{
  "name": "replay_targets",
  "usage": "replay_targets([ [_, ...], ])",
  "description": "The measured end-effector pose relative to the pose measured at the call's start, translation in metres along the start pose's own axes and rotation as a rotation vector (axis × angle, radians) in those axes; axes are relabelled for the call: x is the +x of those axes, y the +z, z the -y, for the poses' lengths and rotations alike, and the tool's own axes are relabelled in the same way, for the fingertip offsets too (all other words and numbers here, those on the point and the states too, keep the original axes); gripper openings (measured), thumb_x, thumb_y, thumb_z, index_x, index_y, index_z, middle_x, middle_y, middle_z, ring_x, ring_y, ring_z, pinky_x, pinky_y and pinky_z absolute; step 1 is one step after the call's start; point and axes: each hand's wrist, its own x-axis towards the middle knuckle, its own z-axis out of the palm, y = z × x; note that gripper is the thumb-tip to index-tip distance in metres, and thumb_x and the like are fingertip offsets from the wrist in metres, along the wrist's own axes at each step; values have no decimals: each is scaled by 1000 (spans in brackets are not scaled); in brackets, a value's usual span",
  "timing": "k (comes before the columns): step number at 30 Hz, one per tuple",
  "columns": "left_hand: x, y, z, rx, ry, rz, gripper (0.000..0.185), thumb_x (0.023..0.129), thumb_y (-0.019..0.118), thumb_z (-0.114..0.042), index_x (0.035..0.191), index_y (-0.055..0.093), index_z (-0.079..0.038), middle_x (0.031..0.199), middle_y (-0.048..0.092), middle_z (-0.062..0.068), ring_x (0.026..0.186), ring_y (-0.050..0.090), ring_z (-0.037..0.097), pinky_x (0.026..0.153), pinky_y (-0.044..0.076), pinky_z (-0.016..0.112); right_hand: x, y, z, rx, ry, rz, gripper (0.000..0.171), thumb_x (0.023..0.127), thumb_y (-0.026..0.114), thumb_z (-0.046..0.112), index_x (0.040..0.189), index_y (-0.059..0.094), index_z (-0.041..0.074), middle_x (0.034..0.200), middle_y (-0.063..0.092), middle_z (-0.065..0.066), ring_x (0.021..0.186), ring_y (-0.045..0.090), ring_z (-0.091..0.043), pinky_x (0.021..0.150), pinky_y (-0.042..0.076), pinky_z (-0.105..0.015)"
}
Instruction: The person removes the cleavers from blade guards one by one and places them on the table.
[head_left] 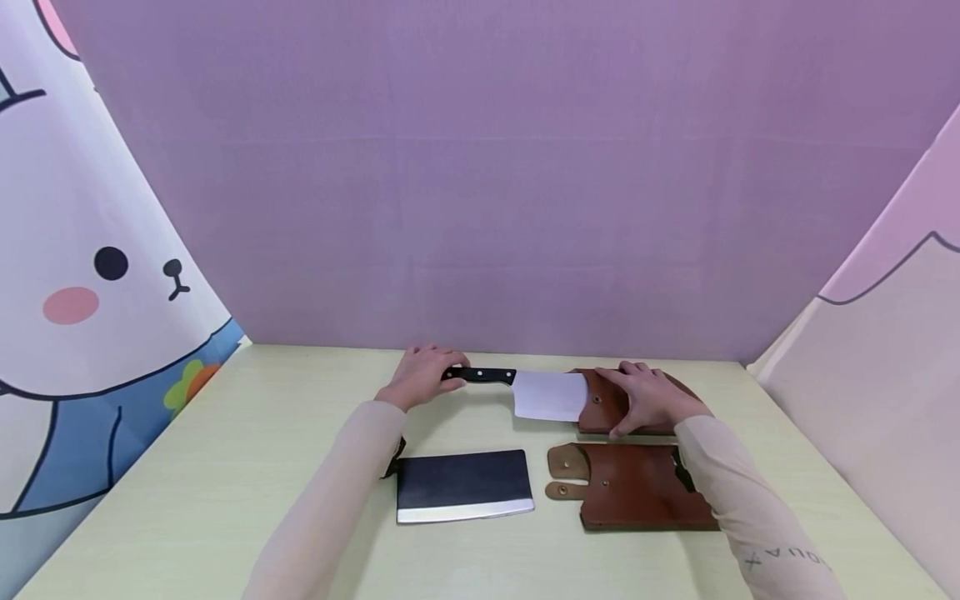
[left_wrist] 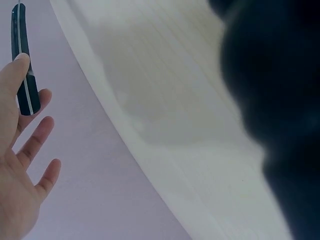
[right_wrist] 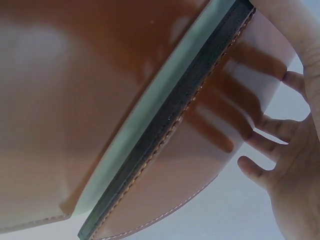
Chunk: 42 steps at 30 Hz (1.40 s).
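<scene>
Near the back of the table lies a cleaver (head_left: 550,396) with a black riveted handle. My left hand (head_left: 422,375) pinches the handle's end between thumb and index finger; the left wrist view shows that handle (left_wrist: 29,95) with the other fingers spread loose. The blade's far end is inside the mouth of a brown leather sheath (head_left: 592,417). Over this sheath, my right hand (head_left: 651,395) grips it across its width, thumb at the near edge and fingers at the far edge. In the right wrist view, fingers touch the sheath's (right_wrist: 165,175) stitched side.
Closer to me lies a second cleaver (head_left: 463,483) with a dark blade and silver edge, its handle mostly behind my left forearm. Right of it is another brown sheath (head_left: 637,492) with its strap and flap unfastened, partly under my right sleeve. A purple backdrop (head_left: 480,183) borders the table's back.
</scene>
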Motion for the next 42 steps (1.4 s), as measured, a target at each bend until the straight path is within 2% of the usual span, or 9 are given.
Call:
replay_targets([
  [10, -4, -5, 5, -8, -8, 20, 27, 86, 61, -37, 111, 61, -29, 118, 61, -3, 110, 50, 24, 88, 36, 49, 0, 2, -5, -8, -10, -12, 101, 54, 82, 50, 137, 39, 13, 128, 42, -24, 118, 38, -45, 93, 32, -62],
  [26, -7, -13, 10, -17, -19, 48, 28, 86, 60, -37, 113, 60, -28, 119, 60, -2, 112, 49, 25, 89, 35, 49, -4, 0, -8, 14, 6, 0, 102, 56, 82, 49, 139, 37, 12, 135, 37, -27, 122, 33, -48, 96, 25, -65],
  [42, -11, -18, 13, -9, -8, 41, 27, 86, 61, -35, 112, 61, -26, 118, 61, 0, 113, 49, 27, 90, 35, 52, -6, 0, -11, 29, 24, 2, 101, 55, 82, 47, 138, 38, 11, 136, 35, -28, 123, 32, -48, 96, 25, -65],
])
